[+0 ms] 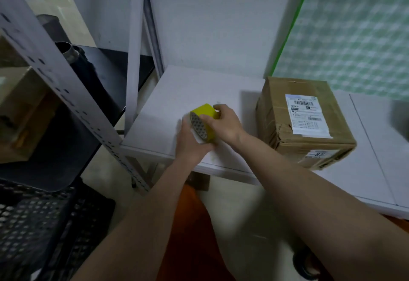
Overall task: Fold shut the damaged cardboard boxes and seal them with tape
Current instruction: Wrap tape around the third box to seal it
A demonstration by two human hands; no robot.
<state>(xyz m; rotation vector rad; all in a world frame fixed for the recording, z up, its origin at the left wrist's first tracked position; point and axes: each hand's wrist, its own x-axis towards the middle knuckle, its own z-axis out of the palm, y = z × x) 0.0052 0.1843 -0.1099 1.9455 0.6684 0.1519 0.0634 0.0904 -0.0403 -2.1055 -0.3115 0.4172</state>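
**Ana:** Forearms fill the foreground, both reaching over the edge of the white table [221,86]. What's in the hands?

**Ben:** One yellow tape roll [204,121], held between them just above the table. The right hand [223,123] curls over its top, fingers wrapped round the yellow band. The left hand [190,139] cups it from below, thumb against the patterned core.

**Ana:** And the cardboard box [303,123]?

**Ben:** On the table, right of the roll, apart from both hands. Flaps down, a white shipping label [306,114] on top, its near-left edge crumpled and torn.

**Ana:** Left of the table?

**Ben:** A grey metal rack [55,64] and, low beside it, a black mesh crate [39,232].
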